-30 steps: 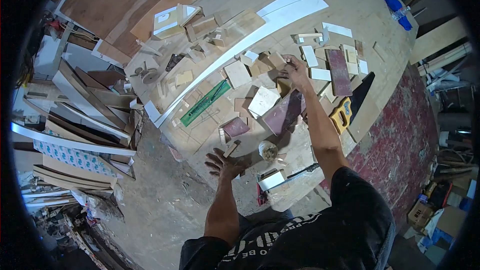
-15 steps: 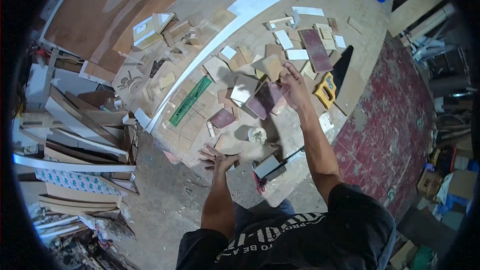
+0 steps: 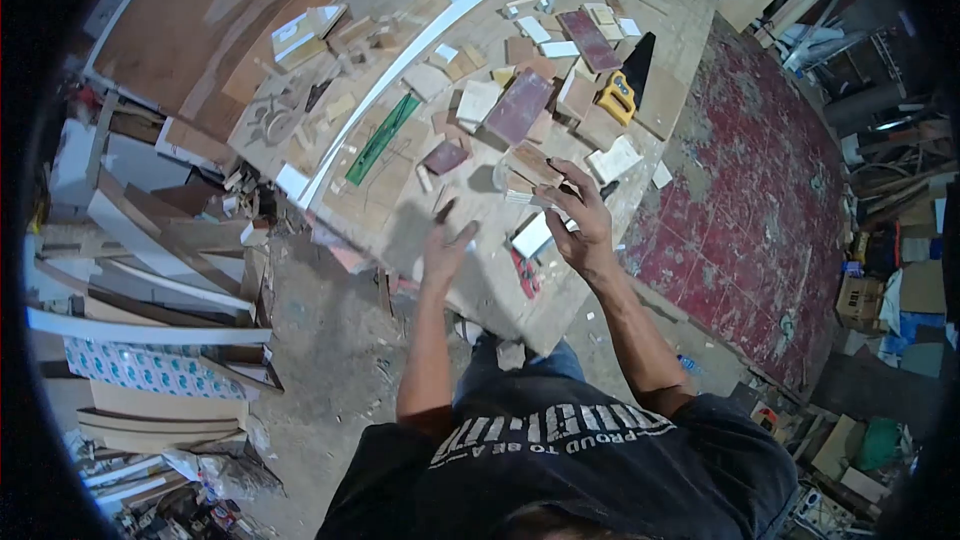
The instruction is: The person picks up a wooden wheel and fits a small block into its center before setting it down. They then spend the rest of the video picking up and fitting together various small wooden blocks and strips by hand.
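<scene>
My right hand is over the near part of the table, its fingers curved around the end of a small wooden block. Behind that block, a pale round container is partly hidden. My left hand, slightly blurred, hovers above the table's near edge with fingers apart and nothing in them. Below my right hand lies a white-faced piece, beside a red object that I cannot make out. A maroon board and a smaller maroon piece lie farther in.
A handsaw with a yellow handle lies at the table's right side. A green strip, a long white strip and several wood offcuts cover the table. Stacked boards stand at left.
My right hand has come nearer to me with the small wooden block. The maroon board beneath it now lies uncovered. My left hand has lifted and turned, and the view has shifted.
</scene>
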A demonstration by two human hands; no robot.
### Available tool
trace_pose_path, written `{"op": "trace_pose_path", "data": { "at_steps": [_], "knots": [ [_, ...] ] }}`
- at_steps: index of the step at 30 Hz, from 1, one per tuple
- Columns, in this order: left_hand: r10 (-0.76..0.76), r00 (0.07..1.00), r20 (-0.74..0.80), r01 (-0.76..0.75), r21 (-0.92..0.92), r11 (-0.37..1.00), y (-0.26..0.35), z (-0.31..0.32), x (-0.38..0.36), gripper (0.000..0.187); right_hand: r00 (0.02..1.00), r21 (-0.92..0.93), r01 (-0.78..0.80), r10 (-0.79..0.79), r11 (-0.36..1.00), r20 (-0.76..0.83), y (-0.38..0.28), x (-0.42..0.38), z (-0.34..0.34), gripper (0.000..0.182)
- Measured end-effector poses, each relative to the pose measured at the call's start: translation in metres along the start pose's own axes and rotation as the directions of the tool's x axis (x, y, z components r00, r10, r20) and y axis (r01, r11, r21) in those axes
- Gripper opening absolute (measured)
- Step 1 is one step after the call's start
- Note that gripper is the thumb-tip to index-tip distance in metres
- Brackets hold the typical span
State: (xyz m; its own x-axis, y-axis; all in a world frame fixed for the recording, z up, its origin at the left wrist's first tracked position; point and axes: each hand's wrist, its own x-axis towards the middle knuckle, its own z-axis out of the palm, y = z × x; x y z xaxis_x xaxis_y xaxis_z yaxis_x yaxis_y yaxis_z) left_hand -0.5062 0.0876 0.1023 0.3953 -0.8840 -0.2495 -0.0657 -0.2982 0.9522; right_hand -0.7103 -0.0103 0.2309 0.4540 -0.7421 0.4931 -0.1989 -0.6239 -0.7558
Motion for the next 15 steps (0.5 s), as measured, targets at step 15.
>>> {"op": "trace_pose_path", "data": {
  "at_steps": [15],
  "knots": [
    [0.349, 0.92, 0.178, 0.065, -0.948, 0.313, 0.116, -0.066, -0.13, 0.051, 0.958, 0.439, 0.012, 0.116, 0.899, -0.264, -0.135, -0.073, 0.04, 0.02]
  ]
}}
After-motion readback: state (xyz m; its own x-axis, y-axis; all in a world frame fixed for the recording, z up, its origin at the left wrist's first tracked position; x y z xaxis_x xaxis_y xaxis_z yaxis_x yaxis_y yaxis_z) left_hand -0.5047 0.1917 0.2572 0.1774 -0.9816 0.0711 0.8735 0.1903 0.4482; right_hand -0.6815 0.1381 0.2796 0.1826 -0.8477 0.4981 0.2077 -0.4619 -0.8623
